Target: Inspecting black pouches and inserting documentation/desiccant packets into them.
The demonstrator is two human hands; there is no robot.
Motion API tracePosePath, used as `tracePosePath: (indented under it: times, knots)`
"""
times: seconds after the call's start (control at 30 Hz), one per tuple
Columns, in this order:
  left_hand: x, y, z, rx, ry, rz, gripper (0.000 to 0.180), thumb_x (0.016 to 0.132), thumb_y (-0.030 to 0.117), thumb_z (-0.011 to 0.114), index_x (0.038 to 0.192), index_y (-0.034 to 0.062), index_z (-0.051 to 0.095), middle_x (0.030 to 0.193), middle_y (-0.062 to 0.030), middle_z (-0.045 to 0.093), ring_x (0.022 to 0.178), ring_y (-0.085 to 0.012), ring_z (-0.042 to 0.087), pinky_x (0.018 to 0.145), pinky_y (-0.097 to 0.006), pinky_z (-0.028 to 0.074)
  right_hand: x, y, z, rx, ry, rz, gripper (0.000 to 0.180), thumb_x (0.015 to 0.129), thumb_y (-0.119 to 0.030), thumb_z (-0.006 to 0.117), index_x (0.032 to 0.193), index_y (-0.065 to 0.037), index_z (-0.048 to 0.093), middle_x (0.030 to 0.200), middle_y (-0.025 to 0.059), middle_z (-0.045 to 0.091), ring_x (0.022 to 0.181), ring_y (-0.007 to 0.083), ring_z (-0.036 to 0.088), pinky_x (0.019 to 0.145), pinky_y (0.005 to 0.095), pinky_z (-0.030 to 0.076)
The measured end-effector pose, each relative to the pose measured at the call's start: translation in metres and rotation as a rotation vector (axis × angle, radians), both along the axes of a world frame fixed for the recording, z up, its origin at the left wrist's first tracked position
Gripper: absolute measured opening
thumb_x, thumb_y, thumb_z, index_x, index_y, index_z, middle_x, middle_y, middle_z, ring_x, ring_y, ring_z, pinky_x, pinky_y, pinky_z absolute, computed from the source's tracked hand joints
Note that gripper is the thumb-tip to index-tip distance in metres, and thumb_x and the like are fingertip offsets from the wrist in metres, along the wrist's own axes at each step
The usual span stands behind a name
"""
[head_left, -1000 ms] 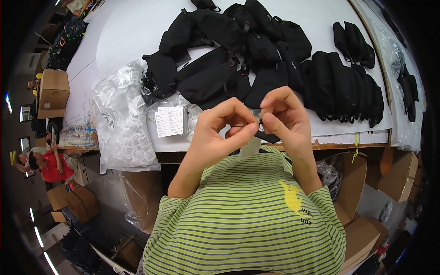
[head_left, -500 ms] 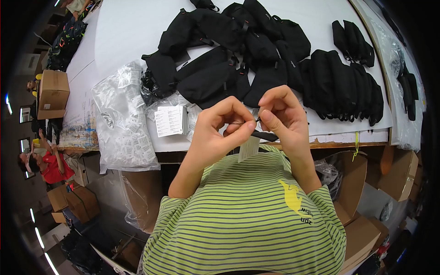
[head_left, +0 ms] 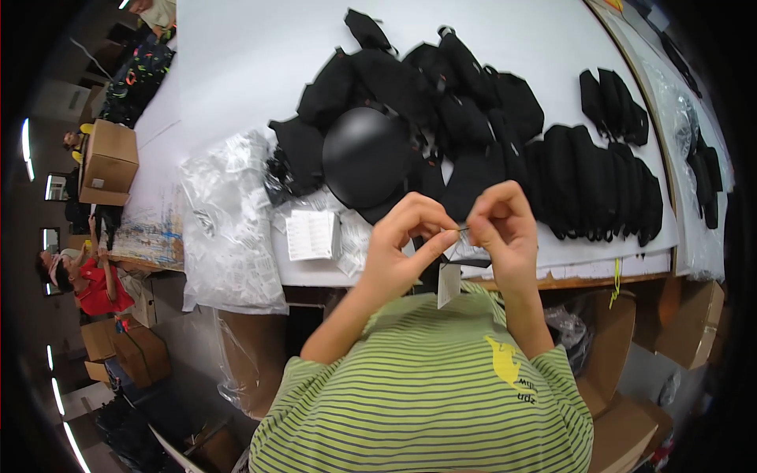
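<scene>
My left hand (head_left: 406, 244) and my right hand (head_left: 501, 229) meet fingertip to fingertip above the table's front edge. Between them they pinch a thin dark string, and a small white paper tag (head_left: 448, 284) hangs from it in front of my striped green shirt. Just behind my hands lies a heap of black fabric pouches (head_left: 410, 118) with a round black one (head_left: 367, 156) nearest. A small stack of white tags (head_left: 311, 234) rests on the white table (head_left: 236, 71) to the left of my left hand.
A pile of clear plastic bags (head_left: 229, 225) hangs over the table's front edge at left. A neat row of black pouches (head_left: 599, 185) lies at right. Cardboard boxes (head_left: 106, 162) stand at far left and under the table. A person in red (head_left: 87, 284) sits lower left.
My hands have stayed together on the string and tag, lifting slightly and shifting a little to the right. The tag still hangs below them.
</scene>
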State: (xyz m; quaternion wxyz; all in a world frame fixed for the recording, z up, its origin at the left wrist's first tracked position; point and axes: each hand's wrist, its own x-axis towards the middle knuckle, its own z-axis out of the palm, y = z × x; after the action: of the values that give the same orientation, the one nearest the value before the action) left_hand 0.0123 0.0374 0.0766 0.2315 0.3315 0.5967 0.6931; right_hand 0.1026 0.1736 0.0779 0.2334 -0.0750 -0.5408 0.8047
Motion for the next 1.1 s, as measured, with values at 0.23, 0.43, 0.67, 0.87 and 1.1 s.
tracePosePath:
  times: [0.23,0.43,0.67,0.87,1.1]
  knots:
    - [0.034,-0.01,-0.088,-0.146,0.463,0.299,0.028,0.078,0.0,0.068,0.104,0.0015,0.057,0.106,-0.0129,0.053,0.098,-0.0286,0.052,0.091,-0.035,0.038,-0.006,0.008,-0.008,-0.092,0.057,-0.361,0.014,0.09,0.002,0.055,0.098,-0.006,0.046,0.076,-0.0001,0.049,0.064,0.0062,0.046,0.058,0.0194,0.036]
    - [0.019,-0.002,-0.088,-0.296,0.584,0.059,0.024,0.076,0.006,0.071,0.097,0.005,0.061,0.102,-0.01,0.057,0.098,-0.0294,0.052,0.085,-0.037,0.041,-0.002,0.011,-0.016,-0.113,0.021,-0.353,0.012,0.092,0.0,0.054,0.099,-0.006,0.046,0.077,-0.0006,0.05,0.065,0.0048,0.046,0.059,0.0173,0.035]
    - [-0.009,0.003,-0.106,-0.31,0.524,-0.077,0.022,0.077,0.011,0.071,0.096,0.0042,0.062,0.099,-0.0066,0.059,0.096,-0.0252,0.053,0.084,-0.034,0.044,0.006,0.031,-0.023,-0.118,0.026,-0.317,0.013,0.093,-0.005,0.055,0.103,-0.007,0.048,0.075,-0.0016,0.049,0.063,0.0045,0.047,0.056,0.0175,0.036]
    - [-0.021,0.004,-0.108,-0.29,0.63,-0.157,0.021,0.078,0.016,0.071,0.095,0.0058,0.063,0.09,-0.0043,0.059,0.093,-0.0227,0.053,0.084,-0.034,0.042,0.019,0.04,-0.029,-0.091,0.061,-0.321,0.012,0.094,-0.005,0.053,0.105,-0.006,0.047,0.071,-0.0006,0.046,0.061,0.0056,0.044,0.057,0.0184,0.034]
    - [-0.024,0.002,-0.117,-0.28,0.588,-0.092,0.018,0.075,0.014,0.073,0.085,0.0052,0.062,0.085,-0.0049,0.059,0.087,-0.0232,0.054,0.081,-0.033,0.041,0.027,0.042,-0.034,-0.06,0.025,-0.293,0.012,0.094,-0.006,0.054,0.104,-0.006,0.048,0.072,-0.0013,0.047,0.062,0.0051,0.044,0.056,0.0183,0.035]
